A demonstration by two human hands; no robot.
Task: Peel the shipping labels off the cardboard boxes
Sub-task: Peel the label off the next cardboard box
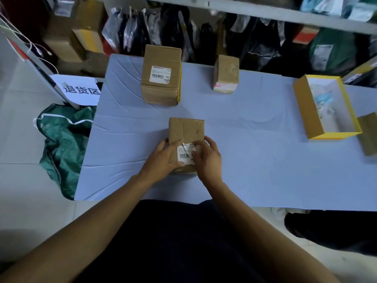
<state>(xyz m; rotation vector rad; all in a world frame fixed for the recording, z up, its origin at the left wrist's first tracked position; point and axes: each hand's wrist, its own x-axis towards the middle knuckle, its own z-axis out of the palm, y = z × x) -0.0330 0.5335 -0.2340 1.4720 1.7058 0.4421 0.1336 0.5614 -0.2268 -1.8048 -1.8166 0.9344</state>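
near box [186, 132] between grips | left grip [166, 157] clamps box | right grip [207, 158] pinches label [184, 155]

Dim, soft light; blurred background; edges warped

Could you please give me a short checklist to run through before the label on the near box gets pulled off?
1. Near box lies flat on the table: ok.
2. Left hand steadies the box at its left side: ok.
3. Right hand is on the label, fingers at its right edge: ok.
4. A corner is lifted enough to grip: cannot tell; the fingers hide that edge.
5. Label is whole: not ok, a crease or tear shows near its top.
6. Tall box at the back still wears its label, so it waits its turn: ok.
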